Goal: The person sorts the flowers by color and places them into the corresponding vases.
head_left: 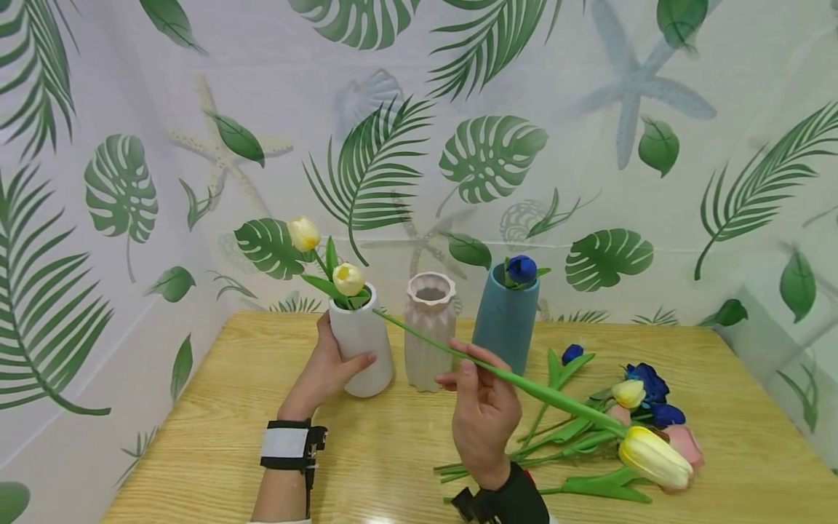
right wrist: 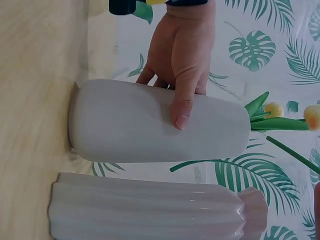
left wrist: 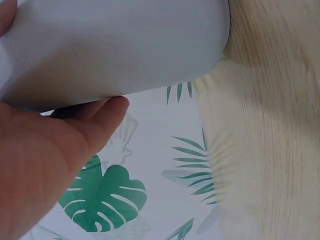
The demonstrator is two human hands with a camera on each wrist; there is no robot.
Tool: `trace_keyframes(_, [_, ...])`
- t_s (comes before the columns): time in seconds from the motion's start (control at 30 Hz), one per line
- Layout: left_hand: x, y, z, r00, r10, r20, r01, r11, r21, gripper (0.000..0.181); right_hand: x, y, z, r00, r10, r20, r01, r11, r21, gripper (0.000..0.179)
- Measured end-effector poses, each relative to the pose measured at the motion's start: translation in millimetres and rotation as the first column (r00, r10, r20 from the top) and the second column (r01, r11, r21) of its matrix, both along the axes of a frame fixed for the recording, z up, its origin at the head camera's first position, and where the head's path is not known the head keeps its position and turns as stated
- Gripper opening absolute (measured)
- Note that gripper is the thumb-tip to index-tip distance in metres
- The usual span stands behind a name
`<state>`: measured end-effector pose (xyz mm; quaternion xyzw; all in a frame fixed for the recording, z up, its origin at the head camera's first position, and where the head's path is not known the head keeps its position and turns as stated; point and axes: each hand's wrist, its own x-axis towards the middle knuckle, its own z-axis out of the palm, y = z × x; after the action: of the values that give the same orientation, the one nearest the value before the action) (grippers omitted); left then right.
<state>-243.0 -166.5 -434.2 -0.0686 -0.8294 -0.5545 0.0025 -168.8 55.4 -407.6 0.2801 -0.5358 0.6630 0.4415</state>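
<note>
My left hand (head_left: 330,375) grips a smooth white vase (head_left: 372,356) standing on the table, thumb across its front and fingers around the far side. Two pale yellow tulips (head_left: 348,279) with green leaves rise from its mouth. In my right hand (head_left: 484,418), the thumb and fingers pinch the long green stem of another yellow tulip (head_left: 655,457). Its blossom hangs low to the right, while the bare stem end points at the white vase's rim. The right wrist view shows that stem end (right wrist: 282,145) just beyond the mouth, apart from the vase (right wrist: 135,125).
A pale ribbed vase (head_left: 428,342) with a scalloped rim stands right of the white one. Beyond it, a teal vase (head_left: 507,324) holds a blue flower (head_left: 521,268). Several loose blue, yellow and pink flowers (head_left: 647,382) lie on the wooden table (head_left: 216,437) at right.
</note>
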Motion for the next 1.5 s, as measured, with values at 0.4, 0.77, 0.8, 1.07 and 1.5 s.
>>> trace_keyframes(0.4, [-0.5, -0.8, 0.0, 1.0, -0.014, -0.014, 0.014, 1.0, 0.009, 0.105, -46.5, -28.0, 29.5, 0.972, -0.226, -0.058, 0.229, 0.879, 0.418, 0.026])
trace_keyframes(0.77, [-2.1, -0.9, 1.4, 1.0, -0.013, 0.006, 0.013, 1.0, 0.022, 0.106, -83.3, -49.2, 79.8, 0.911, -0.379, -0.162, 0.397, 0.699, 0.595, 0.017])
trace_keyframes(0.8, [-2.1, -0.9, 1.3, 1.0, -0.013, 0.003, 0.013, 1.0, 0.021, 0.105, -85.8, -51.0, 83.5, 0.916, -0.377, -0.135, 0.373, 0.681, 0.63, 0.016])
trace_keyframes(1.07, [0.2, 0.7, 0.0, 1.0, -0.027, -0.01, 0.027, 1.0, 0.004, 0.104, -89.6, -59.6, 71.2, 0.828, -0.496, 0.262, -0.148, 0.257, 0.955, 0.038])
trace_keyframes(1.5, [-2.4, -0.9, -2.7, 0.999, -0.012, -0.039, 0.012, 1.0, -0.025, 0.107, -68.5, -52.0, 18.1, 0.82, -0.36, 0.445, -0.277, 0.432, 0.858, 0.058])
